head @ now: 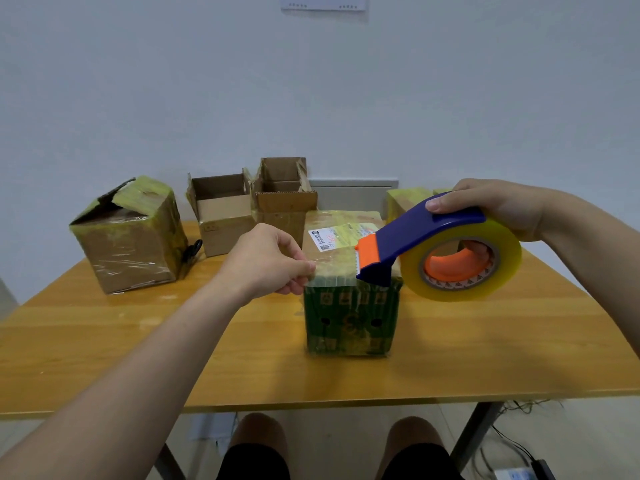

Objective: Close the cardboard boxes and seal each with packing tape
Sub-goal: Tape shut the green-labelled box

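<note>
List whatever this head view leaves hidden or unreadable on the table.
Print on the label of the green box: too small to read.
The taped box at back right: mostly hidden by the tape dispenser and right hand.
The black object: partly behind the left taped box, unidentifiable.
The tape strip pinched by the left hand: clear film, edges hard to trace.

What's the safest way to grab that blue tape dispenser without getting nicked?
Take the tape dispenser from its roll end, on the right: fingers through the orange core, thumb on the blue arm above, as the right hand does. The toothed orange cutter sticks out leftward, so avoid that end.
</note>
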